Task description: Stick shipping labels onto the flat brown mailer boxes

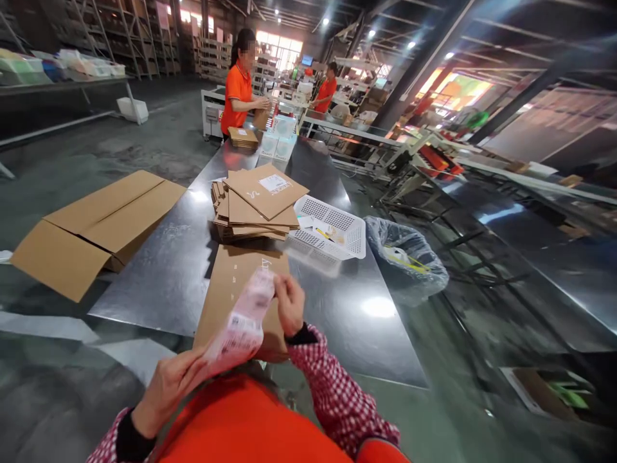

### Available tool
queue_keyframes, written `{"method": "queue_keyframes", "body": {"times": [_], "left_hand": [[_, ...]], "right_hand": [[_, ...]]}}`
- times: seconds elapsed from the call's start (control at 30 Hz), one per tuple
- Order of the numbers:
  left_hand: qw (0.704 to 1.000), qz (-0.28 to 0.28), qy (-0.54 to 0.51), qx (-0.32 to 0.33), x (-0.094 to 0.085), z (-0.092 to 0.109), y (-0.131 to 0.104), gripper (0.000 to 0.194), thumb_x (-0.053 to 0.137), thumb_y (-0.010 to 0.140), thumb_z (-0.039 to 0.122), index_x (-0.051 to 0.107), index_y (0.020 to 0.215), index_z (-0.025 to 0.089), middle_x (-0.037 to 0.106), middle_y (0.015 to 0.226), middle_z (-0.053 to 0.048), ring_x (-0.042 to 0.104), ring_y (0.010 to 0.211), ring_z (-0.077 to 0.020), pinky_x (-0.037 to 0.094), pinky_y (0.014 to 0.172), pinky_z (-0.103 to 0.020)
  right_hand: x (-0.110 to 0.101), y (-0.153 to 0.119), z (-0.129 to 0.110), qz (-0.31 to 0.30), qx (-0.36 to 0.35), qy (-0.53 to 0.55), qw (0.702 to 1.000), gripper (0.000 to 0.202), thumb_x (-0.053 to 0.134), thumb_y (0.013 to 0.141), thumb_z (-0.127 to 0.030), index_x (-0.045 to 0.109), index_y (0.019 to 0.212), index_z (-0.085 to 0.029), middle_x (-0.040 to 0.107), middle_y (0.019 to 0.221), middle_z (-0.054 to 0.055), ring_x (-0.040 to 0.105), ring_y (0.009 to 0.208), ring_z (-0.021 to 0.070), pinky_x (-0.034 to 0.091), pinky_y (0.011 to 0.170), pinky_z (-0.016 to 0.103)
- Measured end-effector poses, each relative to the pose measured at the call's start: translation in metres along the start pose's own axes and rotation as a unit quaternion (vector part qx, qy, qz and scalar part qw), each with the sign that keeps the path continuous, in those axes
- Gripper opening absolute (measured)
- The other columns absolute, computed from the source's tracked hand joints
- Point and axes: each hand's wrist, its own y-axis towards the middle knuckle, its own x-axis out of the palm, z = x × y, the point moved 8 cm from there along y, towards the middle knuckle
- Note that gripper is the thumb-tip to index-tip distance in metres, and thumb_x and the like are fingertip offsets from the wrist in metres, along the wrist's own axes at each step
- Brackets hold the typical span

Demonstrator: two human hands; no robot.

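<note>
A pinkish strip of printed labels (243, 325) stretches between my two hands, sagging a little in the middle. My left hand (168, 386) pinches its lower end close to my body. The upper end is gripped by my right hand (290, 305) between thumb and fingers. Under the strip, a flat brown cardboard mailer (224, 283) lies on the metal table (164, 276). Just beyond it rises a stack of similar mailers (258, 202); the top one carries a white label. Print on the strip is too blurred to read.
Right of the stack sits a white perforated basket (354, 235) with papers and a yellow pen-like item. A plastic-lined bin (409, 257) stands off the table's right edge. An open carton (106, 218) is at the left edge. Across the table's far end, a person in orange (236, 96) handles a package.
</note>
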Motion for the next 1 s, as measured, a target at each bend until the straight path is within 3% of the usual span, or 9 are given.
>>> {"method": "queue_keyframes", "body": {"times": [0.07,0.23,0.43,0.57,0.63,0.77,0.83,0.9,1.0], "left_hand": [[0.998,-0.048,0.031,0.028,0.009,-0.006,-0.004,0.033,0.041,0.094,0.038,0.070,0.095,0.023,0.075,0.086,-0.004,0.071,0.071,-0.0145,0.055,0.063,-0.018],[0.994,-0.051,0.066,0.075,0.024,-0.006,0.003,0.028,0.045,0.093,0.035,0.070,0.094,0.024,0.072,0.096,-0.005,0.068,0.089,-0.0181,0.056,0.078,-0.027],[0.996,-0.048,0.052,0.058,0.047,-0.028,0.003,0.028,0.044,0.093,0.033,0.070,0.092,0.025,0.065,0.121,-0.005,0.055,0.119,-0.0218,0.049,0.098,-0.040],[0.997,-0.068,0.031,0.034,0.051,-0.035,0.000,0.028,0.044,0.093,0.032,0.071,0.096,0.025,0.064,0.123,-0.006,0.053,0.122,-0.0203,0.047,0.101,-0.038],[0.997,-0.071,0.027,0.021,0.050,-0.033,0.001,0.029,0.043,0.093,0.031,0.071,0.095,0.024,0.064,0.123,-0.006,0.053,0.123,-0.0198,0.045,0.103,-0.038],[0.995,-0.089,0.033,-0.013,0.050,-0.030,0.003,0.030,0.042,0.094,0.034,0.071,0.093,0.025,0.063,0.124,-0.006,0.052,0.123,-0.0208,0.044,0.103,-0.043],[0.995,-0.089,0.036,-0.017,0.051,-0.031,0.001,0.032,0.040,0.094,0.033,0.071,0.094,0.025,0.062,0.126,-0.007,0.052,0.123,-0.0210,0.045,0.102,-0.043],[0.996,-0.064,0.058,-0.025,0.050,-0.034,-0.003,0.033,0.040,0.094,0.032,0.072,0.091,0.024,0.053,0.136,-0.009,0.044,0.130,-0.0237,0.043,0.103,-0.046],[0.993,-0.014,0.107,-0.038,0.051,-0.040,-0.014,0.032,0.044,0.091,0.031,0.073,0.083,0.022,0.038,0.148,-0.010,0.032,0.137,-0.0296,0.040,0.103,-0.051]], "right_hand": [[-0.013,0.042,0.025,0.024,0.044,-0.029,0.998,0.020,0.048,0.085,-0.037,0.055,0.085,-0.018,0.057,0.071,0.000,0.052,0.061,0.0124,0.043,0.056,0.023],[0.030,0.087,0.080,-0.166,0.083,-0.199,0.962,0.033,0.068,0.067,-0.028,0.054,0.094,-0.017,0.061,0.080,0.001,0.055,0.069,0.0150,0.045,0.065,0.027],[0.058,0.080,0.092,-0.230,0.042,-0.372,0.898,0.057,0.070,0.070,-0.026,0.048,0.121,-0.010,0.059,0.113,0.016,0.055,0.103,0.0252,0.042,0.088,0.035],[0.052,0.069,0.080,-0.169,0.019,-0.487,0.857,0.087,0.066,0.074,-0.049,0.028,0.143,-0.011,0.031,0.143,0.027,0.042,0.122,0.0371,0.034,0.096,0.047],[0.067,0.055,0.073,-0.175,-0.024,-0.507,0.843,0.082,0.058,0.080,-0.055,0.027,0.144,-0.015,0.023,0.149,0.023,0.032,0.130,0.0387,0.025,0.102,0.053],[0.101,0.037,0.079,-0.293,-0.099,-0.460,0.832,0.060,0.039,0.090,-0.054,0.034,0.142,-0.024,0.031,0.150,0.010,0.020,0.139,0.0300,0.009,0.111,0.053],[0.074,0.055,0.097,-0.248,-0.010,-0.476,0.844,0.057,0.037,0.092,-0.049,0.034,0.142,-0.022,0.029,0.151,0.010,0.018,0.140,0.0302,0.009,0.111,0.055],[0.020,0.070,0.115,-0.141,0.110,-0.472,0.863,0.058,0.039,0.092,-0.043,0.035,0.142,-0.015,0.027,0.150,0.017,0.021,0.139,0.0329,0.013,0.109,0.057],[-0.043,0.053,0.129,-0.044,0.195,-0.376,0.905,0.054,0.043,0.088,-0.040,0.050,0.128,-0.006,0.047,0.133,0.026,0.040,0.128,0.0345,0.027,0.104,0.054]]}}
